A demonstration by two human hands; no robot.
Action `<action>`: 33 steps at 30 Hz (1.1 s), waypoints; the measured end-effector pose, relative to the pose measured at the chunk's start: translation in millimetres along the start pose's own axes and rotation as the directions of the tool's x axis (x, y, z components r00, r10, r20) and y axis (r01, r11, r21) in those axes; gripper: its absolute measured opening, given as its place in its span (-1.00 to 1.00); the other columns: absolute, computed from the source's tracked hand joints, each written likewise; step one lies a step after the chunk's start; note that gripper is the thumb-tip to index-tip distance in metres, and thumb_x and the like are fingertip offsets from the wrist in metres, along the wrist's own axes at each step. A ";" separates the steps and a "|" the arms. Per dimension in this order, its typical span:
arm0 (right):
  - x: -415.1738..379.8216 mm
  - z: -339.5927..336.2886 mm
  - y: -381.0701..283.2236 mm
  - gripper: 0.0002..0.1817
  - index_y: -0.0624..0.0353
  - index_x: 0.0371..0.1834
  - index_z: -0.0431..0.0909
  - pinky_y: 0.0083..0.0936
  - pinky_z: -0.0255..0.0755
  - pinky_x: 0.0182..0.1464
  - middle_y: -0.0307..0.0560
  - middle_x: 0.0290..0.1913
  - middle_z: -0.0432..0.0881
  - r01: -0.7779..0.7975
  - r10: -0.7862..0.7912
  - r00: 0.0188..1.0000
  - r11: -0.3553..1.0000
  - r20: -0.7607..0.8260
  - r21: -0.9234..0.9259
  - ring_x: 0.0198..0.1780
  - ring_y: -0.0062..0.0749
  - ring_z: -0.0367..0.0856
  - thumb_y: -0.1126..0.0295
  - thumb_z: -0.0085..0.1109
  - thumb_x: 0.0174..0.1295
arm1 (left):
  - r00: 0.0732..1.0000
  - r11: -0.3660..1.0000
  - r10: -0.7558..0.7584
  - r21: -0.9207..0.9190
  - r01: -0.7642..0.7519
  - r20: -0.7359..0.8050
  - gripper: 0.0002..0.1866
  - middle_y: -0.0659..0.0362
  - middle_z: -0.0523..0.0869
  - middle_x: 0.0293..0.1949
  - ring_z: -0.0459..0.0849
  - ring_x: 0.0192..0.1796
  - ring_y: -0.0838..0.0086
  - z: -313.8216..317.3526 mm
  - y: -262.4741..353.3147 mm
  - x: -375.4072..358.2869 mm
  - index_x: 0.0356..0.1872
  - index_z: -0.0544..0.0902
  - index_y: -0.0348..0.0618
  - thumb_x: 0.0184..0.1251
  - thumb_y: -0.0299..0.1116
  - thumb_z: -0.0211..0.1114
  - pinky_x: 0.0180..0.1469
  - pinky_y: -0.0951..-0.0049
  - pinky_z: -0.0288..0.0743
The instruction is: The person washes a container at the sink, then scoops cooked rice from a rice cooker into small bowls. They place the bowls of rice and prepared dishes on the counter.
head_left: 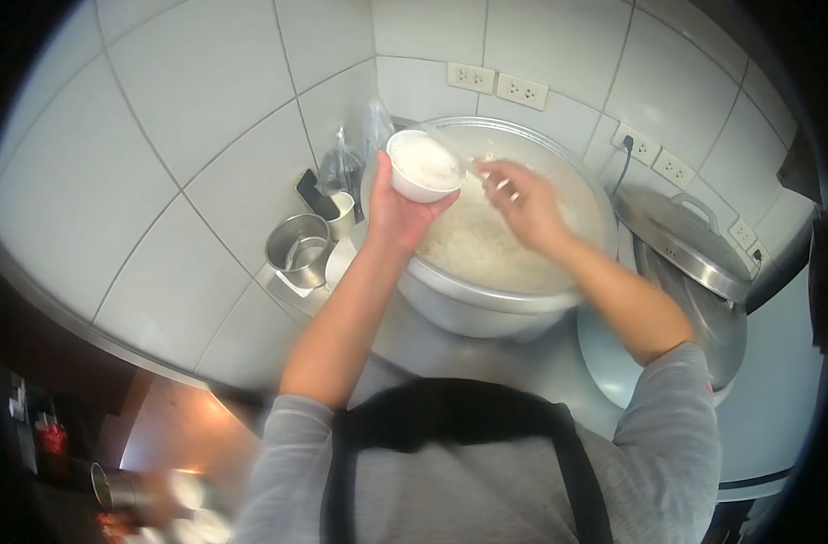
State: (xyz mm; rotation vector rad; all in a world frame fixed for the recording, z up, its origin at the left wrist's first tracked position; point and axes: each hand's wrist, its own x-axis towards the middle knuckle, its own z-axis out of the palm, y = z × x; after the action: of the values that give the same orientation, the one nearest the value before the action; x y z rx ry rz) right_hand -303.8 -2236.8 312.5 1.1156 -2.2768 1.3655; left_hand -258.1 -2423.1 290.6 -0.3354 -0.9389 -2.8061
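A white bowl (425,187) filled with white rice (427,160) rests in my left hand (401,213), tilted slightly, above the left side of a large round metal pot (487,306). More rice (487,243) fills that pot. My right hand (521,201) is closed around the handle of a utensil over the pot. The utensil (450,150) reaches left to the bowl's rim; motion blurs it, so its exact shape is unclear.
Left of the pot stand a metal container (300,252), a white cup (342,216), a black object (314,195) and a plastic bag (341,165). A metal lid (686,238) leans at the right. Wall sockets (522,91) line the tiles behind.
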 end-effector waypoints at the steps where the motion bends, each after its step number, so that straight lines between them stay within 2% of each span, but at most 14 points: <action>1: -7.0 6.4 -13.6 -0.62 0.07 0.02 0.56 -0.52 0.42 -0.29 -0.14 -0.33 0.56 -0.032 0.031 0.999 0.999 0.015 0.026 -0.42 -0.45 0.50 0.59 0.10 0.10 | 1.000 1.000 -0.003 0.021 0.004 -0.011 -0.27 0.02 0.34 0.28 0.34 0.30 0.13 0.5 -1.1 -0.7 0.30 0.22 -0.09 0.35 0.29 -0.26 0.24 0.02 0.34; 4: 5.3 1.5 -13.7 -0.63 0.11 0.01 0.55 -0.49 0.43 -0.27 -0.08 -0.28 0.58 -0.064 0.068 0.994 0.997 0.086 -0.046 -0.40 -0.40 0.52 0.60 0.08 0.10 | 1.000 1.000 -0.006 0.031 0.006 -0.006 -0.25 0.02 0.32 0.28 0.34 0.31 0.13 -2.4 -4.9 -0.8 0.31 0.21 -0.09 0.34 0.31 -0.27 0.26 0.03 0.33; 5: 12.1 -6.3 -17.8 -0.62 0.07 0.00 0.56 -0.45 0.44 -0.24 -0.07 -0.25 0.56 -0.069 0.076 0.992 0.995 0.104 -0.075 -0.34 -0.29 0.54 0.60 0.09 0.09 | 1.000 1.000 -0.002 0.026 0.002 0.006 -0.24 0.02 0.32 0.29 0.34 0.31 0.13 -3.4 -4.7 0.5 0.31 0.20 -0.08 0.34 0.32 -0.28 0.26 0.03 0.33; 9: 14.5 -12.8 -20.3 -0.57 -0.04 -0.03 0.60 -0.40 0.43 -0.22 -0.12 -0.29 0.52 0.309 -0.315 0.949 0.901 0.029 -0.304 -0.26 -0.22 0.52 0.63 0.08 0.03 | 1.000 1.000 -0.007 0.015 0.008 -0.021 -0.22 0.03 0.34 0.27 0.34 0.30 0.12 5.5 -5.2 -3.8 0.32 0.19 -0.07 0.32 0.35 -0.30 0.26 0.00 0.32; 11: 11.5 -2.5 -0.4 -0.54 -0.09 -0.04 0.61 -0.38 0.42 -0.21 -0.13 -0.30 0.50 0.417 -0.419 0.903 0.798 0.095 -0.435 -0.23 -0.19 0.50 0.65 0.09 -0.02 | 0.998 0.997 -0.062 -0.053 0.063 0.007 -0.22 0.04 0.33 0.27 0.33 0.30 0.13 4.5 -5.1 -3.6 0.32 0.19 -0.05 0.31 0.36 -0.30 0.25 -0.02 0.32; 14: 30.1 -19.8 -5.7 -0.51 -0.12 -0.05 0.63 -0.38 0.43 -0.21 -0.13 -0.31 0.50 0.486 -0.505 0.860 0.773 0.069 -0.408 -0.24 -0.23 0.50 0.66 0.08 -0.04 | 0.994 0.993 -0.112 -0.048 0.111 -0.017 -0.20 0.03 0.34 0.26 0.35 0.29 0.13 5.5 -3.1 -1.4 0.31 0.21 -0.05 0.29 0.38 -0.34 0.15 0.03 0.45; 17: 32.8 -29.3 -3.6 -0.53 -0.09 -0.03 0.61 -0.39 0.44 -0.21 -0.11 -0.29 0.51 0.616 -0.591 0.777 0.641 0.219 -0.458 -0.24 -0.23 0.51 0.65 0.09 -0.01 | 0.989 0.989 -0.142 -0.046 0.141 -0.035 -0.16 0.02 0.41 0.21 0.46 0.18 0.08 6.4 -2.2 -1.2 0.29 0.25 -0.05 0.25 0.43 -0.37 -0.03 0.11 0.59; 20: 33.6 -34.6 -3.7 -0.57 -0.05 -0.02 0.61 -0.40 0.46 -0.20 -0.10 -0.28 0.54 0.441 -0.406 0.895 0.868 0.187 -0.228 -0.24 -0.23 0.53 0.62 0.09 0.04 | 0.979 0.979 -0.201 -0.029 0.201 -0.015 -0.13 0.02 0.53 0.09 0.61 -0.05 0.02 4.6 0.2 0.3 0.24 0.32 -0.04 0.22 0.46 -0.42 -0.24 0.22 0.64; 23: 52.9 -52.3 -6.4 -0.58 -0.05 0.00 0.60 -0.42 0.47 -0.20 -0.12 -0.30 0.56 -0.051 0.051 0.999 0.999 0.007 -0.019 -0.23 -0.22 0.54 0.60 0.09 0.06 | 0.955 0.972 -0.217 -0.045 0.230 0.200 -0.14 -0.03 0.58 0.01 0.65 -0.24 -0.01 -6.1 0.3 2.3 0.22 0.37 -0.03 0.21 0.47 -0.39 -0.42 0.37 0.58; 26: 45.7 -49.8 16.3 -0.61 -0.07 0.00 0.61 -0.49 0.48 -0.16 -0.18 -0.26 0.61 0.133 -0.103 0.975 0.981 0.198 -0.143 -0.21 -0.33 0.56 0.58 0.08 0.11 | 0.935 0.952 -0.289 -0.038 0.303 0.206 -0.15 -0.05 0.61 -0.04 0.66 -0.33 0.00 1.2 2.4 -1.5 0.20 0.39 0.00 0.20 0.47 -0.37 -0.49 0.39 0.55; 27: 46.6 -52.2 27.4 -0.62 -0.07 -0.01 0.61 -0.50 0.48 -0.15 -0.18 -0.24 0.62 0.218 -0.149 0.965 0.914 0.217 -0.342 -0.20 -0.34 0.57 0.57 0.08 0.12 | 0.942 0.957 -0.279 -0.025 0.289 0.187 -0.15 -0.05 0.60 -0.04 0.66 -0.33 0.00 2.4 2.3 -0.6 0.20 0.39 0.00 0.20 0.47 -0.38 -0.49 0.39 0.55; 29: 47.6 -58.7 48.2 -0.64 -0.06 -0.01 0.61 -0.53 0.47 -0.13 -0.18 -0.18 0.63 0.353 -0.214 0.935 0.652 0.284 -0.671 -0.18 -0.36 0.57 0.56 0.10 0.14 | 0.954 0.963 -0.265 0.001 0.268 0.141 -0.15 -0.05 0.60 -0.03 0.66 -0.33 0.00 2.8 1.4 -2.0 0.19 0.40 0.00 0.20 0.47 -0.38 -0.50 0.39 0.54; 32: 54.4 -78.8 33.5 -0.68 -0.02 -0.06 0.63 -0.51 0.47 -0.12 -0.15 -0.17 0.64 0.251 -0.274 0.960 0.770 0.051 -0.587 -0.17 -0.34 0.57 0.56 0.13 0.14 | 0.964 0.968 -0.245 -0.031 0.249 0.100 -0.14 -0.04 0.62 -0.06 0.67 -0.36 0.01 5.8 4.4 -3.1 0.19 0.41 -0.01 0.20 0.48 -0.39 -0.53 0.38 0.55; 33: 55.4 -82.4 21.0 -0.67 -0.01 -0.06 0.63 -0.51 0.45 -0.14 -0.15 -0.20 0.63 0.288 -0.283 0.956 0.860 0.076 -0.421 -0.19 -0.34 0.56 0.58 0.14 0.11 | 0.958 0.962 -0.271 -0.008 0.272 0.094 -0.14 -0.03 0.62 -0.07 0.67 -0.37 0.02 5.3 3.4 -2.2 0.18 0.41 -0.02 0.19 0.48 -0.39 -0.53 0.38 0.56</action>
State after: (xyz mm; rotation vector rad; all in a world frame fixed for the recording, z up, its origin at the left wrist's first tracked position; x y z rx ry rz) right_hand -369.1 -2188.8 373.6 1.2383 -2.1579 0.6991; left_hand -254.3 -2422.4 296.1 -0.3670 -1.0498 -3.0740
